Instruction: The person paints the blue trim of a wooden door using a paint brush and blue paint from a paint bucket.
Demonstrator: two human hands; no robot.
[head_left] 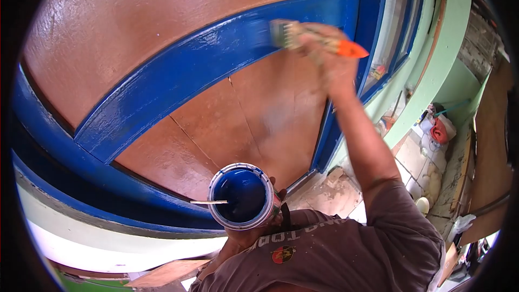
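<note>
My right hand (326,57) grips a paintbrush (290,34) with an orange-tipped handle. Its bristles meet the blue crosspiece (211,48) of a brown panelled door, and motion blurs them a little. Wet blue paint shines along that crosspiece. Lower down, my left hand (278,200) holds a paint can (244,225) from below and the side, with only some of its fingers showing. Inside the can is blue paint (246,192), and a thin pale stick (210,202) lies across the rim.
Brown panels (162,16) border the crosspiece. A blue-framed window (397,21) and a pale green wall post (454,32) stand at the right. Behind my right arm, a red item (439,131) and other clutter lie on the tiled floor. A wooden board (167,273) is at the bottom left.
</note>
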